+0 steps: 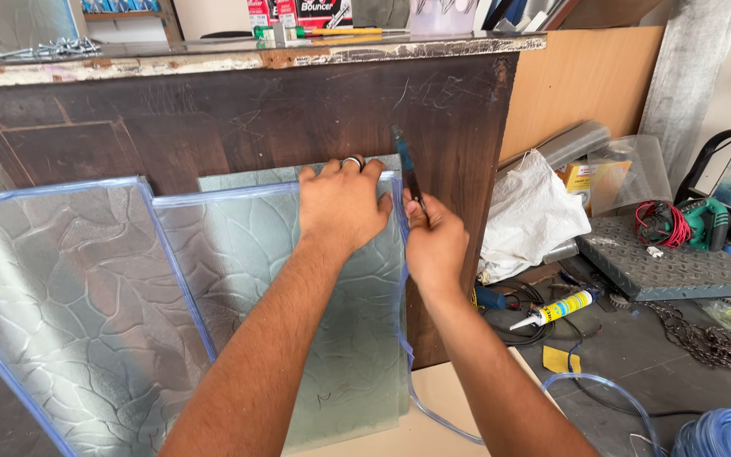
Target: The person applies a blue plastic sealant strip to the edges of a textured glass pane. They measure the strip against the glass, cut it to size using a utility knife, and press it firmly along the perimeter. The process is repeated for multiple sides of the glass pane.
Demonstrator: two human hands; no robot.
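My left hand, a ring on one finger, lies flat on the top edge of a textured glass pane that leans against a dark wooden counter front. My right hand grips a thin dark blade pointing upward at the pane's upper right corner. A clear blue plastic edging strip runs along the pane's right edge and trails down to the floor. A second, similar pane with blue edging leans to the left.
To the right lie a white sack, a sealant tube, a green power tool with red cable, a grey checkered plate, a chain and a coil of blue tubing. Beige board under the pane.
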